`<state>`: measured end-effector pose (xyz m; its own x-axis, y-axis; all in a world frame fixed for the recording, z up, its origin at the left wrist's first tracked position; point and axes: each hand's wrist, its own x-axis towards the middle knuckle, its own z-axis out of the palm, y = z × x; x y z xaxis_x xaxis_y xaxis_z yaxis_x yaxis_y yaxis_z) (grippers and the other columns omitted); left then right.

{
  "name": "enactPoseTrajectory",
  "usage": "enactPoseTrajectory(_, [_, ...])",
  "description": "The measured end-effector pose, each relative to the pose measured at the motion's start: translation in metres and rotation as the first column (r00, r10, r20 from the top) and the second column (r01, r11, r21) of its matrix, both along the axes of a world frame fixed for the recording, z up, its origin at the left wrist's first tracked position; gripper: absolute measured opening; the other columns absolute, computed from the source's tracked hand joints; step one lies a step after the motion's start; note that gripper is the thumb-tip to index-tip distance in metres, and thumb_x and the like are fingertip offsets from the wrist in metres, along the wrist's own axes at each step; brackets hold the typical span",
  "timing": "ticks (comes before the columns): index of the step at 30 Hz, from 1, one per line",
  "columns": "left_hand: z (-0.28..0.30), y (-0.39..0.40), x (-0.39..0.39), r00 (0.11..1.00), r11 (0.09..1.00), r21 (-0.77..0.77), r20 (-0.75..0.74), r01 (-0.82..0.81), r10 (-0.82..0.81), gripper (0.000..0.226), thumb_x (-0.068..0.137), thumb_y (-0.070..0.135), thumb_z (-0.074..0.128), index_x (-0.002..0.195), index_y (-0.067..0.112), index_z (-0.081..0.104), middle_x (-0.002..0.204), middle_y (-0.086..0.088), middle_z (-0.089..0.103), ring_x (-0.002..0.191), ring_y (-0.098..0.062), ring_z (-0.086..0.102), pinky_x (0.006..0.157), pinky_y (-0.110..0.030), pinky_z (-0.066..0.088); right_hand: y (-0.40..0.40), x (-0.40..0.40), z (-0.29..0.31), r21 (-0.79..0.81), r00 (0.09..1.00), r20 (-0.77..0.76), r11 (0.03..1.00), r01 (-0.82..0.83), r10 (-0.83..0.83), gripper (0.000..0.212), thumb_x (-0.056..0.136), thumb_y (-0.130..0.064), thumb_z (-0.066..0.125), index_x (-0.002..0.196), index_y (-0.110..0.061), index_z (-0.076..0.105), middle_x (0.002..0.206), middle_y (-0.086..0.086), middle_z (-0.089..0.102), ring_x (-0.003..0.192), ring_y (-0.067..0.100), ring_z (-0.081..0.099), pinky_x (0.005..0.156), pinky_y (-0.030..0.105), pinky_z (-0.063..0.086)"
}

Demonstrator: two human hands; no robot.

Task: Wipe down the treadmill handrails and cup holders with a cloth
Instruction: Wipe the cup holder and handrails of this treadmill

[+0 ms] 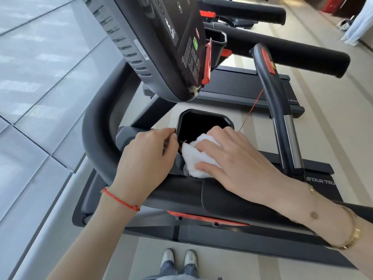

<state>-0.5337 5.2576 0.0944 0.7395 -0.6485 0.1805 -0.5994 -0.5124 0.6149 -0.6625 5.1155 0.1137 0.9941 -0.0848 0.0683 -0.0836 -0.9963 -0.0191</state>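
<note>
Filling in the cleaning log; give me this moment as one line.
step: cup holder wipe | right hand: presses white cloth on cup holder rim | left hand: pinching rim's left edge

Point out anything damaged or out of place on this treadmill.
One thing stands out: the lower corner of the console shows a whitish, ragged patch where the trim looks chipped or peeling. Otherwise, the right hand presses the white cloth at the cup holder rim, while the left hand pinches its edge.
</note>
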Motion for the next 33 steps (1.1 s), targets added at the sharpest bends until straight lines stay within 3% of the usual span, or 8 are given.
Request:
enactPoseTrajectory(5, [-0.001, 0.002, -0.002, 0.997, 0.999, -0.009, 0.069, -0.041, 0.042, 0.029, 0.097, 0.03, 0.045, 0.112, 0.03, 0.07, 0.086, 0.006, 0.068, 0.083, -0.025, 0.063, 0.07, -0.038, 0.052, 0.0, 0.012, -0.001, -0.001, 0.965, 0.248, 0.996, 0.087, -0.084, 0.042, 0.096, -0.044, 0.04, 0.125, -0.017, 0.057, 0.118, 0.009, 0.052, 0.1, 0.03, 0.047, 0.084, 0.04, 0.039])
enactPoseTrajectory(8, [-0.001, 0.002, -0.002, 0.989, 0.996, 0.02, 0.122, -0.091, 0.088, 0.024, 0.097, 0.027, 0.045, 0.082, 0.019, 0.063, 0.069, 0.002, 0.056, 0.066, -0.024, 0.05, 0.056, -0.035, 0.04, -0.001, 0.037, 0.0, -0.023, 0.97, 0.229, 0.996, 0.088, -0.081, 0.044, 0.099, -0.044, 0.04, 0.133, -0.019, 0.052, 0.125, 0.007, 0.048, 0.107, 0.028, 0.044, 0.087, 0.037, 0.035])
enactPoseTrajectory(10, [-0.002, 0.002, -0.002, 0.987, 0.994, 0.033, 0.123, -0.106, 0.101, 0.025, 0.096, 0.024, 0.045, 0.076, 0.013, 0.056, 0.066, 0.001, 0.051, 0.062, -0.024, 0.045, 0.054, -0.035, 0.037, -0.003, 0.048, -0.001, -0.044, 0.982, 0.176, 0.997, 0.071, -0.062, 0.044, 0.101, -0.045, 0.037, 0.136, -0.02, 0.049, 0.126, 0.006, 0.046, 0.106, 0.026, 0.041, 0.088, 0.036, 0.034])
enactPoseTrajectory(14, [-0.003, 0.002, -0.002, 0.987, 0.994, 0.045, 0.138, -0.095, 0.088, 0.021, 0.093, 0.02, 0.044, 0.08, 0.012, 0.059, 0.068, 0.002, 0.053, 0.066, -0.03, 0.049, 0.058, -0.037, 0.041, -0.003, 0.041, -0.003, -0.023, 0.992, 0.125, 1.0, -0.015, 0.018, 0.044, 0.101, -0.042, 0.035, 0.137, -0.02, 0.049, 0.126, 0.006, 0.046, 0.102, 0.026, 0.041, 0.088, 0.041, 0.038])
enactPoseTrajectory(17, [-0.001, 0.003, -0.003, 0.991, 0.996, 0.04, 0.118, -0.075, 0.07, 0.031, 0.092, 0.021, 0.045, 0.11, 0.029, 0.069, 0.087, 0.006, 0.067, 0.081, -0.025, 0.058, 0.064, -0.032, 0.041, -0.003, 0.025, -0.001, -0.012, 0.988, 0.118, 0.995, -0.103, 0.104, 0.045, 0.1, -0.042, 0.033, 0.135, -0.021, 0.051, 0.124, 0.004, 0.048, 0.1, 0.024, 0.042, 0.087, 0.04, 0.038])
enactPoseTrajectory(19, [-0.002, 0.002, -0.002, 0.992, 0.997, 0.039, 0.112, -0.064, 0.059, 0.034, 0.094, 0.023, 0.045, 0.117, 0.035, 0.067, 0.096, 0.007, 0.07, 0.086, -0.023, 0.06, 0.066, -0.032, 0.042, -0.008, 0.02, 0.002, -0.051, 0.986, 0.118, 0.993, -0.108, 0.113, 0.045, 0.1, -0.043, 0.032, 0.135, -0.023, 0.051, 0.125, 0.003, 0.048, 0.101, 0.024, 0.043, 0.088, 0.039, 0.038])
enactPoseTrajectory(25, [-0.002, -0.004, -0.002, 0.995, 0.999, 0.032, 0.092, -0.039, 0.036, 0.032, 0.098, 0.04, 0.044, 0.113, 0.027, 0.068, 0.095, 0.006, 0.069, 0.089, -0.024, 0.064, 0.075, -0.04, 0.053, -0.041, 0.033, 0.007, -0.107, 0.962, 0.259, 0.988, 0.113, -0.082, 0.045, 0.102, -0.04, 0.04, 0.142, -0.022, 0.046, 0.126, 0.007, 0.048, 0.105, 0.028, 0.044, 0.087, 0.039, 0.036])
enactPoseTrajectory(33, [-0.003, -0.019, 0.007, 0.996, 0.991, 0.128, 0.087, -0.034, 0.023, 0.036, 0.095, 0.047, 0.043, 0.108, 0.022, 0.066, 0.093, 0.004, 0.068, 0.09, -0.023, 0.064, 0.073, -0.041, 0.054, -0.053, 0.075, 0.003, -0.209, 0.995, 0.095, 0.976, 0.051, -0.031, 0.047, 0.099, -0.051, 0.029, 0.132, -0.024, 0.049, 0.12, 0.002, 0.046, 0.099, 0.023, 0.04, 0.084, 0.035, 0.033])
